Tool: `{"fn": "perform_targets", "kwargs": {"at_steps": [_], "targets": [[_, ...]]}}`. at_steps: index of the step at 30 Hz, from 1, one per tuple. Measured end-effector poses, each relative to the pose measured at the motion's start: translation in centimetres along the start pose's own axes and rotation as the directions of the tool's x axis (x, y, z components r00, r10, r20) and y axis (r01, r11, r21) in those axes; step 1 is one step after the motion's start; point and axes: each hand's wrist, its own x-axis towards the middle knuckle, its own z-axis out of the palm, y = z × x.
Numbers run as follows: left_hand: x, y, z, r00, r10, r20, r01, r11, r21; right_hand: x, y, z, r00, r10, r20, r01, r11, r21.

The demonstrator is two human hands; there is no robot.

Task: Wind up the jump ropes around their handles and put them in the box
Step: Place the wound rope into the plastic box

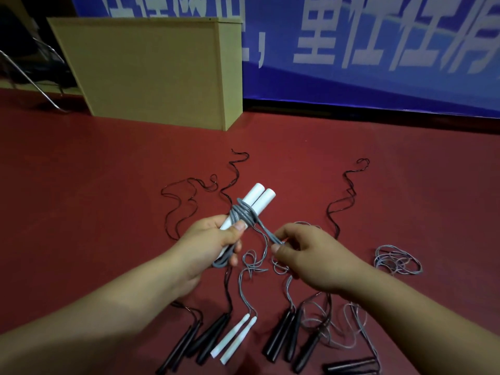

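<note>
The red floor (94,212) fills most of the frame, and a blue banner (378,50) with big white characters covers the upper right. A tall beige box (151,69) stands on the floor in the upper left part, with the metal legs of a chair (32,77) to the left of it. In the centre, the left hand (216,239) grips a pair of white handles (257,201) held side by side; they point up and to the right, and a grey rope (243,213) is wound several turns around them just above the thumb. The right hand (305,253), at centre right, pinches the free part of this grey rope between thumb and fingers, close beside the handles. Along the lower edge many other jump ropes lie on the floor: black handles (213,336) at lower left, a second pair of white handles (235,339) in the lower middle, more black handles (284,336) to the right of them. Thin black cords (184,207) run up the floor in wavy lines, and a loose grey coil (397,259) lies at the right.
</note>
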Motion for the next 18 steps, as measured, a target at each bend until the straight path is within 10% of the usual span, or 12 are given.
{"fn": "perform_targets", "kwargs": {"at_steps": [18], "targets": [[-0.1, -0.2, 0.6, 0.992, 0.041, -0.120, -0.022, 0.987, 0.157, -1.2, -1.8, 0.3, 0.980, -0.179, 0.084, 0.191, 0.968, -0.161]]}}
